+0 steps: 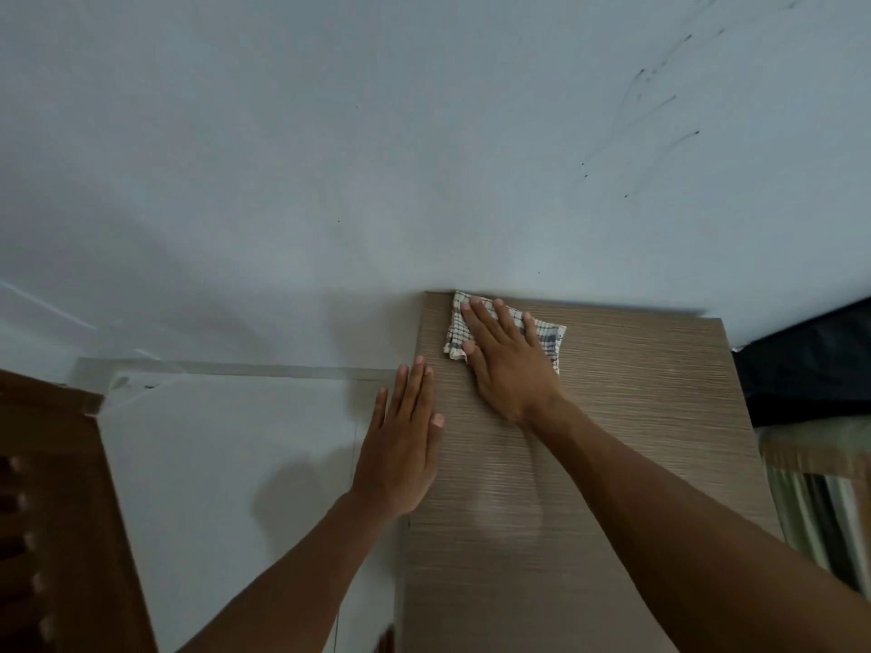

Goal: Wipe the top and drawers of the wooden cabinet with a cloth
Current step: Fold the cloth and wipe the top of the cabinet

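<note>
Head view: right hand (506,365) flat, fingers spread, pressing cloth (546,337) – long axis along cabinet (636,417) back edge; left hand (400,445) flat, empty.

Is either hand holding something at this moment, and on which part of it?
Nothing is gripped. The right hand lies flat, pressing the checked cloth at its middle on the cabinet top. The left hand is open and empty at the cabinet's left edge.

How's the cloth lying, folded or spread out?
Folded, it seems: the checked cloth is a small thick pad under the flat right hand on the cabinet top.
</note>
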